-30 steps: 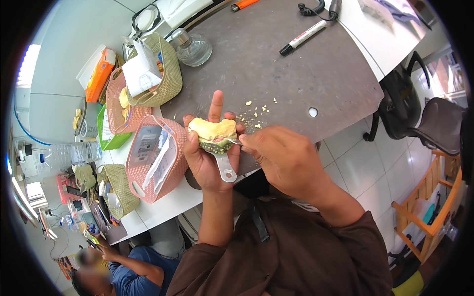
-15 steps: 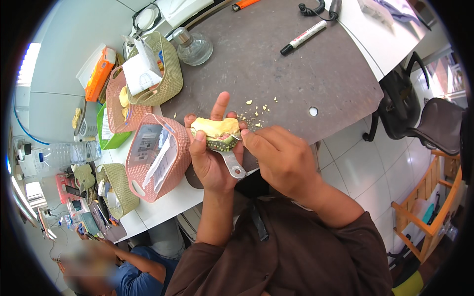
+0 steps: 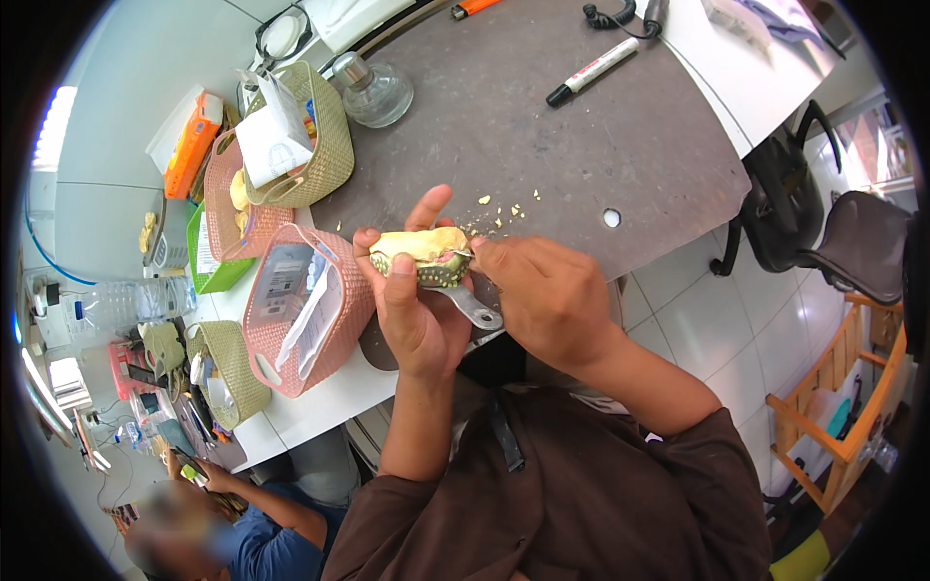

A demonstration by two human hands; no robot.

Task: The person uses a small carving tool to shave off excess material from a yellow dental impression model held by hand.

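Observation:
My left hand [image 3: 418, 315] is closed round a dental impression tray [image 3: 475, 308], its metal handle pointing toward my right wrist. Green material dotted with pale bumps covers the tray's side, and a mass of yellow plaster [image 3: 412, 241] sits on top. The left thumb presses on the near side while one finger sticks up behind. My right hand [image 3: 552, 295] grips a thin metal tool [image 3: 463, 253], whose tip touches the right end of the plaster by a pinkish spot. The rest of the tool is hidden inside the fist. Yellow crumbs [image 3: 499, 215] lie on the dark tabletop just beyond.
Left of my hands stand a pink basket [image 3: 310, 310] with papers and a beige basket [image 3: 329, 145]. A glass bottle [image 3: 378, 97] and a marker [image 3: 593, 73] lie farther back. Black chairs [image 3: 857, 242] are at the right. A co-worker in a blue shirt [image 3: 276, 528] sits lower left.
The tray has turned in my left hand, so its handle now points more to the right and more green side shows. The right hand stays against the plaster's right end.

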